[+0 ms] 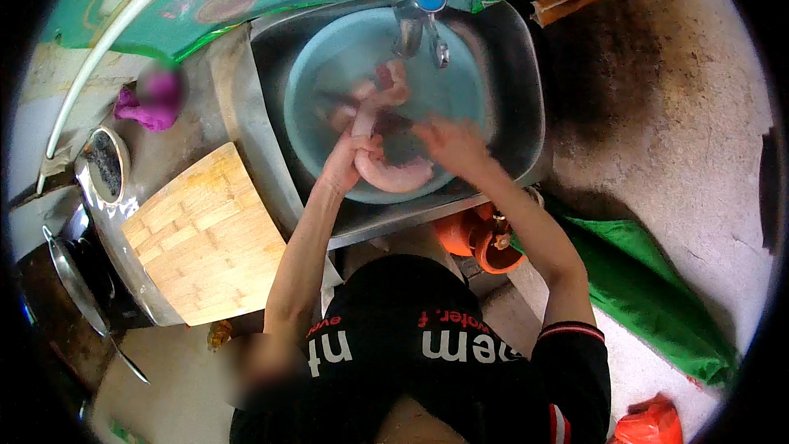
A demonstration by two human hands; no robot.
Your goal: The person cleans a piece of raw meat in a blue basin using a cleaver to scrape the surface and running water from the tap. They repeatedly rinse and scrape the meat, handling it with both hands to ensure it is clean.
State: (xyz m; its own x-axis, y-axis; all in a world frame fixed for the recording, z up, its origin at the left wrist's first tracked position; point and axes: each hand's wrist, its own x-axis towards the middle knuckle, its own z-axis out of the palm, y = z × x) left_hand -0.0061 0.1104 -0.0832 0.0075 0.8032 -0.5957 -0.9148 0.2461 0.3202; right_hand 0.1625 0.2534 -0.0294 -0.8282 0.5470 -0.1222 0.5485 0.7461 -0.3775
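Note:
A long, pale pink piece of raw meat [394, 174] curves in a hook shape over a light blue basin [302, 115] of water. My left hand [349, 156] is closed round its middle. The upper end bends over, with a redder patch of flesh. To the right of the meat, my right hand [456, 145] is over the basin, smeared by motion. Its fingers point toward my left hand, and whether they hold anything does not show clearly. Between the hands runs a dark, blurred streak that I cannot make out.
The basin sits in a steel sink [522, 107] under a metal tap [408, 33]. On the left counter lie a wooden cutting board [209, 234], a bowl [122, 166] and a purple cloth [148, 111]. A strainer [74, 279] lies farther left. Orange pots [497, 256] stand below the sink.

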